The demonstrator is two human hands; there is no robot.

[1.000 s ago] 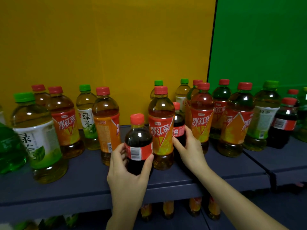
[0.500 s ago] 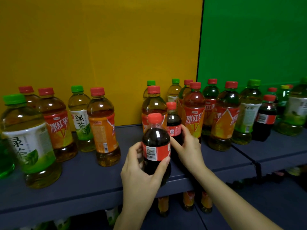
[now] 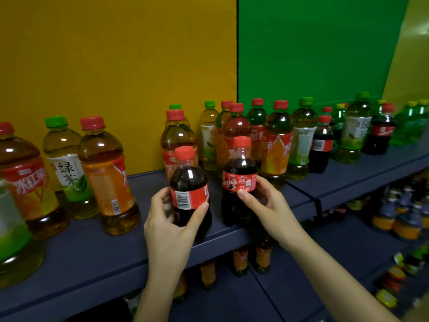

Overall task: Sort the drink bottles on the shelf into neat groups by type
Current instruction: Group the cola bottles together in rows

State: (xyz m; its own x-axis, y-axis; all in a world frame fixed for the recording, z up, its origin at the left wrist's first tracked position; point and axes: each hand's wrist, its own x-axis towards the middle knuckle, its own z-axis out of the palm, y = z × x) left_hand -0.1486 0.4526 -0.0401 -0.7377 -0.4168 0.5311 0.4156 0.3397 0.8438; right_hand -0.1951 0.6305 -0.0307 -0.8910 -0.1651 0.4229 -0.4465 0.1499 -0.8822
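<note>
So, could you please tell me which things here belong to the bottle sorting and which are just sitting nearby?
In the job:
- left hand gripping a cola bottle
- right hand gripping a second cola bottle
- iced tea bottles, e.g.
- green tea bottles, e.g.
- the shelf they stand on

Not involved:
- goods on the lower shelves
- yellow backboard
- green backboard

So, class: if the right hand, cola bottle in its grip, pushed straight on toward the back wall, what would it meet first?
Probably the red-capped iced tea bottle directly behind the cola bottle in the right hand; depth is unclear.
</note>
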